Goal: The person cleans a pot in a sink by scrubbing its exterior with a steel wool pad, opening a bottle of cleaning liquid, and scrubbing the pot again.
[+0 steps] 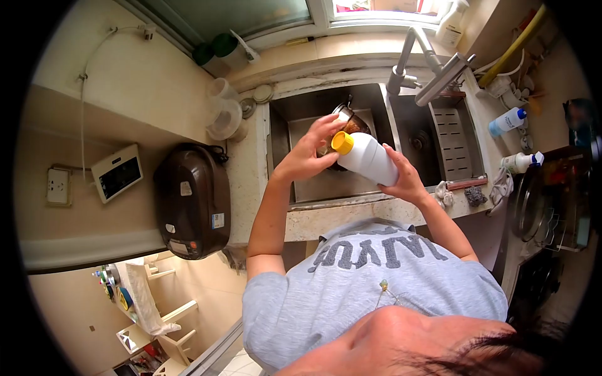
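Note:
A white plastic bottle (370, 158) with a yellow screw cap (342, 142) is held tilted over the left sink basin (313, 190). My right hand (406, 178) grips it near the base, thumb and fingers around its lower end. Beside the cap is my left hand (308, 152), its fingers stretched out and apart, the thumb right by the cap's lower edge. Behind the bottle, a metal pot (356, 123) with brownish stuff in it sits in the basin, partly covered by the bottle and my left hand.
A tall faucet (433, 69) rises behind the right basin, which has a slotted drain tray (449, 141). A brown electric hot-water pot (193, 200) stands left, near stacked plastic containers (224, 113). Blue-capped bottles, a steel scourer (475, 196) and cloths (501, 185) lie right.

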A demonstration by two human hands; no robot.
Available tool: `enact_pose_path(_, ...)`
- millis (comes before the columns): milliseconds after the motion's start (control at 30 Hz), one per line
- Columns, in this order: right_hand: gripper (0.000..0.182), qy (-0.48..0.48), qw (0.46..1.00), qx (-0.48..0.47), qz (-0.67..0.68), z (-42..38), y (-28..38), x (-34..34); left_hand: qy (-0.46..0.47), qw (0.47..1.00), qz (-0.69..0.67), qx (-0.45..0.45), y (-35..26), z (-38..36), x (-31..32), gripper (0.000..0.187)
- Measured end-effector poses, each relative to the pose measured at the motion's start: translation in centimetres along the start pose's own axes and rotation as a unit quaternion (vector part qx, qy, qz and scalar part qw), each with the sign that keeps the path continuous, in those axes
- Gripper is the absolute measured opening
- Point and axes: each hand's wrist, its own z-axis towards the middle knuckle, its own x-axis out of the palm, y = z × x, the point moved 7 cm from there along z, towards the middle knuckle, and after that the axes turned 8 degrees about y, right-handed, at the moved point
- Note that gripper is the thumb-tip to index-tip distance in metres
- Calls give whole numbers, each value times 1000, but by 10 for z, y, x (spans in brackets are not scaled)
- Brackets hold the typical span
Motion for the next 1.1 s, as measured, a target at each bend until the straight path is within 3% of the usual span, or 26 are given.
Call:
enact_pose_path(33, 88, 1, 1000, -1, 2, 0, 1, 1, -22, 999, -5, 30, -6, -2, -3, 32)
enact_pose_path(67, 88, 10, 1000, -5, 7, 2, 1, 2, 55, 986, 43, -152, 10, 2, 2, 39)
enact_pose_path(167, 91, 58, 997, 4, 52, 6, 1, 4, 103, 951, -17, -291, 30, -15, 10, 53)
enact_pose_path(200, 93, 95, 991, 18, 91, 9, 1, 7, 78, 986, -51, -138, 10, -10, 7, 50)
enact_pose_path(300, 97, 136, 979, 8, 149, 21, 9, 8, -22, 997, -75, 28, -15, -15, -8, 43)
enact_pose_path(367, 99, 183, 964, 13, 195, 32, 10, 15, -13, 993, -72, -91, 1, -16, -16, 43)
enact_pose_path(433, 101, 231, 943, 16, 238, 48, 16, 19, 1, 996, -64, -59, -14, -16, -33, 40)
enact_pose_path(500, 105, 364, 854, 4, 373, 59, 42, 27, 54, 998, -8, -32, -27, -18, -42, 43)
enact_pose_path(567, 107, 404, 826, -6, 393, 80, 49, 35, 57, 998, -23, -34, -20, -19, -54, 45)
enact_pose_path(633, 108, 359, 834, -81, 410, 114, 56, 37, -92, 992, -87, 8, -16, -21, -80, 54)
enact_pose_path(667, 108, 338, 852, -80, 391, 136, 60, 39, -153, 987, -26, 39, -17, -25, -91, 61)
enact_pose_path(700, 106, 271, 873, -84, 396, 162, 59, 39, -153, 987, -25, 37, -7, -31, -91, 61)
enact_pose_path(767, 98, 207, 924, -39, 319, 219, 39, 46, -285, 950, -101, -74, 41, -63, -98, 65)
enact_pose_path(867, 89, 67, 971, -60, 221, 317, 12, 56, -274, 936, -168, -142, 88, -103, -63, 58)
enact_pose_path(1000, 91, -36, 993, 46, 99, 409, -6, 70, -258, 918, -224, -204, 126, -156, -20, 48)
enact_pose_path(1067, 90, -109, 993, -15, 43, 450, -28, 85, -267, 903, -248, -229, 136, -177, -8, 46)
enact_pose_path(1100, 90, -111, 993, -1, 42, 461, -36, 93, -287, 884, -271, -250, 142, -189, -3, 44)
